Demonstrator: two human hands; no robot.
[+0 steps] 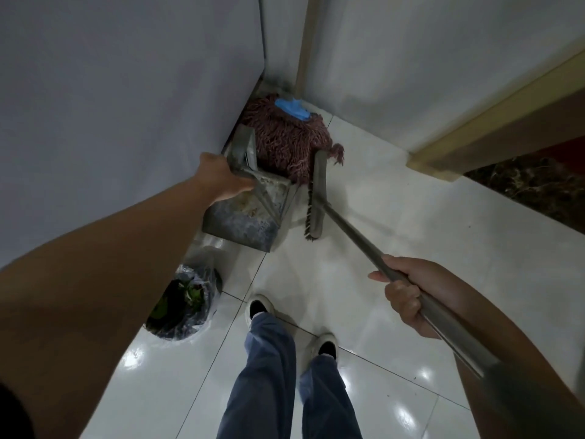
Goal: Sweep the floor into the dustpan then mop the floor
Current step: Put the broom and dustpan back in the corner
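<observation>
- Left hand: reaches forward to the metal dustpan; fingers curl round its upright handle near the top. Fingertips themselves hidden behind the handle.
- Dustpan: sits by the left wall, box-shaped, open top facing the camera; pale dusty debris visible inside against the rear face. Whether its base rests fully on the floor cannot be told.
- Right hand: wraps tight round the broom pole, thumb lying along the upper side, fingers curled beneath.
- Broom head: long, narrow, bristles facing left toward the dustpan, just beside the pan's right edge; near end down on the white tiled floor.
- Mop: reddish string head with a blue clamp, bunched in the corner behind dustpan and broom head; its pale wooden stick leans up along the corner.
- Bin: dark, bag-lined, green scraps inside, stands against the left wall, nearer the camera than the dustpan.
- Person's feet in pale shoes and blue trousers stand on the tiles at bottom centre.
- Wooden door frame at right, dark speckled flooring beyond.
</observation>
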